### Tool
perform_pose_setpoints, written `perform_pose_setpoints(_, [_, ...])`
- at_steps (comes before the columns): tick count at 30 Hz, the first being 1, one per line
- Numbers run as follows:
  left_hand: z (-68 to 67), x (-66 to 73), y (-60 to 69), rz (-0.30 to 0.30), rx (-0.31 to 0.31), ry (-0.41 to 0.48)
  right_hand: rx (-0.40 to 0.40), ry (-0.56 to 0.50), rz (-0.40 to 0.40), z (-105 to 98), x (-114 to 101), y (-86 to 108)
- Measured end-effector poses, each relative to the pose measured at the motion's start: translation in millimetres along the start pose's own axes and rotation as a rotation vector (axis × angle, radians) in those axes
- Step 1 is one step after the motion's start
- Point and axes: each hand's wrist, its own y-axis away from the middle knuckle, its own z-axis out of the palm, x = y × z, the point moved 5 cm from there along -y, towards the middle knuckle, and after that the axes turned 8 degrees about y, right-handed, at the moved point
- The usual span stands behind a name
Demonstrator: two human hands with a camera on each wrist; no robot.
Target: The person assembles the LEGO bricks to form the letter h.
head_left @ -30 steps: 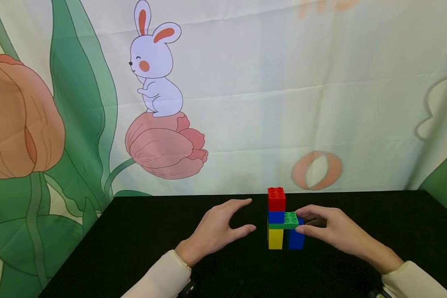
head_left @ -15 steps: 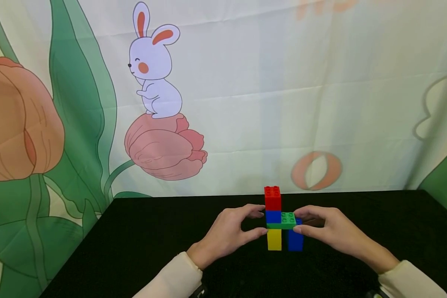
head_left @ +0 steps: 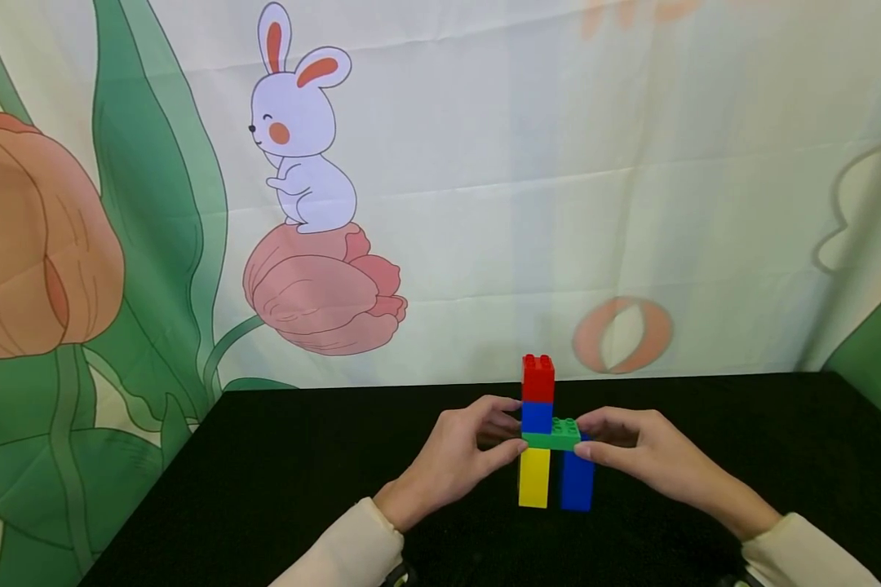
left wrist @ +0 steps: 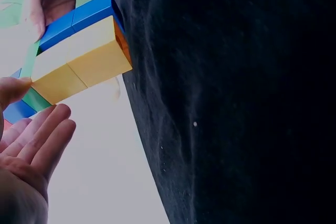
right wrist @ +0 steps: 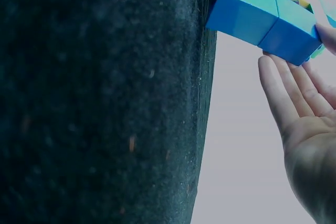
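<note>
A toy building-block structure stands between both hands. A green block (head_left: 564,435) bridges a yellow column (head_left: 533,478) and a blue column (head_left: 577,477), each of two bricks in the wrist views. Above the green block's left end sit a blue brick (head_left: 537,417) and a red brick (head_left: 538,379). My left hand (head_left: 462,452) pinches the left end around the green block, its thumb in front. On the right, my right hand (head_left: 653,452) holds the other end near the green block and blue column. In the left wrist view, the hollow underside of the yellow column (left wrist: 79,59) shows.
A black cloth-covered table (head_left: 279,465) lies beneath the hands. Behind it hangs a pale curtain (head_left: 470,244) printed with a rabbit and tulips.
My left hand has moved right from beside the structure and now grips its left end. The red top has risen in view and the column bottoms appear lower. My right hand keeps its hold.
</note>
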Motion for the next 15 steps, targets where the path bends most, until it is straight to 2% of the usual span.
perform_pose_setpoints(7, [0.9,-3.5,2.7,-0.029,0.033,0.075,-0.001,-0.040,0.047,5.1,1.8,0.4])
perform_pose_setpoints(11, [1.2,-8.4,5.2,-0.071,0.075,0.099,0.004,-0.068,0.047,7.9,0.4,1.3])
perform_pose_setpoints(15, [0.8,-14.8,7.6,-0.125,0.108,0.134,0.031,-0.041,0.035,9.4,-2.7,0.1])
